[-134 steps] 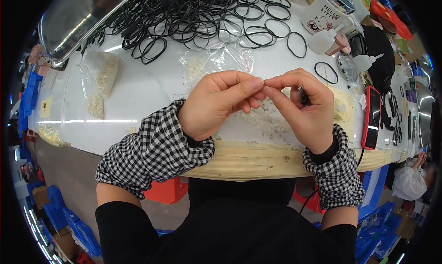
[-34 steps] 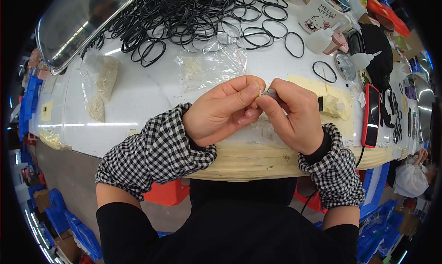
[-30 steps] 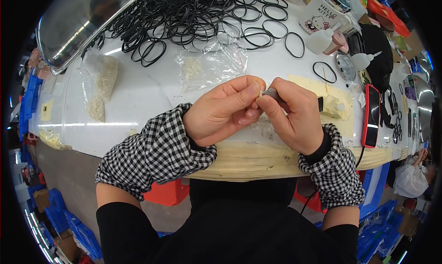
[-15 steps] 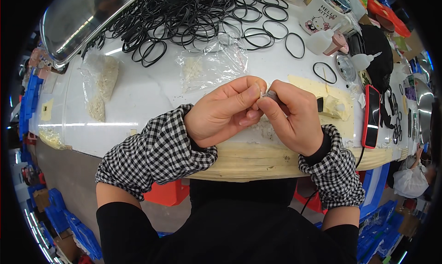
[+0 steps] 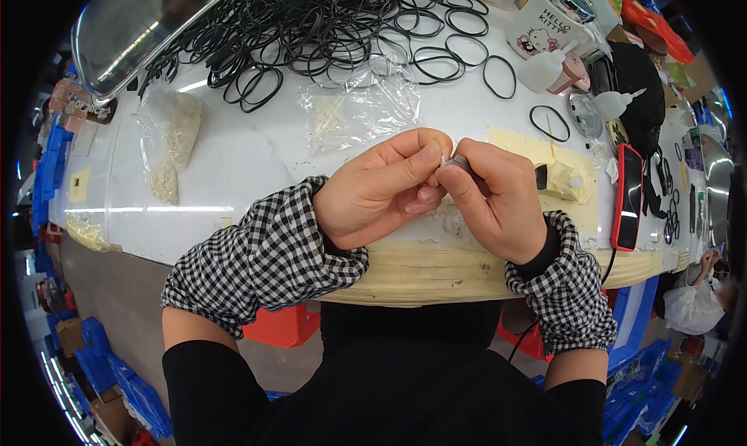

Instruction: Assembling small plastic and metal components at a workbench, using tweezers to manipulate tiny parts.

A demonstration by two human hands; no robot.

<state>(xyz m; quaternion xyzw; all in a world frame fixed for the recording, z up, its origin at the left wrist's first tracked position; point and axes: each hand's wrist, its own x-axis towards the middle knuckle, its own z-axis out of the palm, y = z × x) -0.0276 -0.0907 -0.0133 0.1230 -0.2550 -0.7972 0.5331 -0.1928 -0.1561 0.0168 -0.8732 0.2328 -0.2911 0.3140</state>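
1. head view: both hands meet over the near edge of the white bench. the left hand and right hand pinch a small grey-and-white piece between their fingertips, just above the bench's wooden front edge.
2. the fingers of both hands are closed tight on the piece, thumb against forefinger; most of it is hidden, so its exact shape cannot be told.
3. it looks tiny and light, probably stiff, and easy to drop; i judge a fingertip pinch at its ends suits it best, since a wider grip would cover it.
4. behind the hands lie a clear plastic bag and a heap of black rubber rings; these look soft and springy.
5. to the right are a red phone and small glue bottles.
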